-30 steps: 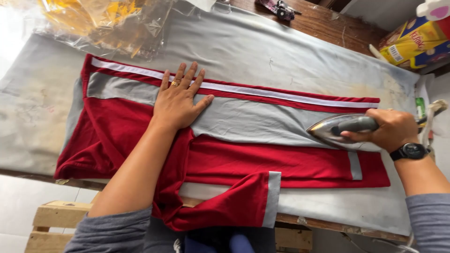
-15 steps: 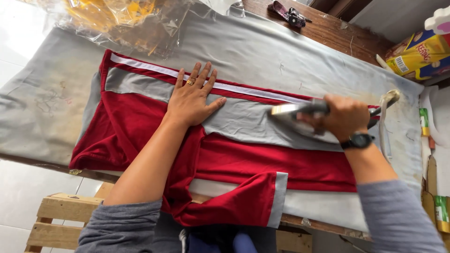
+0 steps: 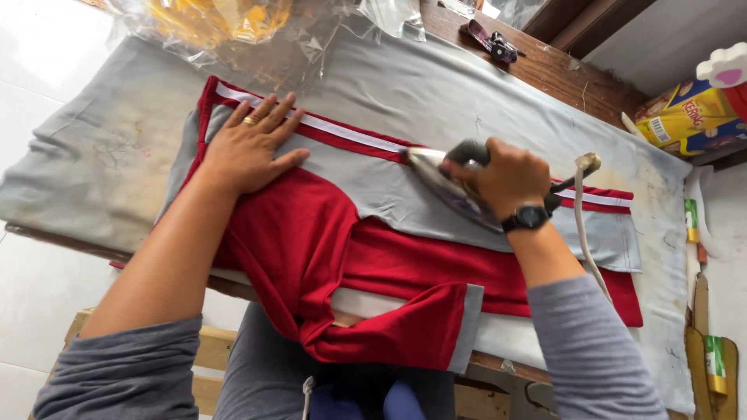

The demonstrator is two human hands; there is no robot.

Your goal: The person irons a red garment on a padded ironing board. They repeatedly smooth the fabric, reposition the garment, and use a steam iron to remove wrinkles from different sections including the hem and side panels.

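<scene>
Two hands work mid-frame in the head view: the left hand point(image 3: 250, 146) lies flat, released, on the red and grey garment point(image 3: 327, 233) across the grey-covered tabletop point(image 3: 93, 155); the right hand point(image 3: 502, 177), clenched, grasps the iron point(image 3: 445, 183) at centre-right

My ironing table point(image 3: 101, 155) runs across the frame from the left edge to the lower right, padded with a grey cloth point(image 3: 436, 85) that is stained toward the left and the far right. Spread directly on it lies the red and grey garment point(image 3: 373, 249), filling the middle, one sleeve drooping over the near edge at the bottom centre. Crinkled clear plastic wrap point(image 3: 257, 31) rests on the cloth at the upper left. Bare brown wood point(image 3: 560, 74) shows along the upper right edge.
</scene>
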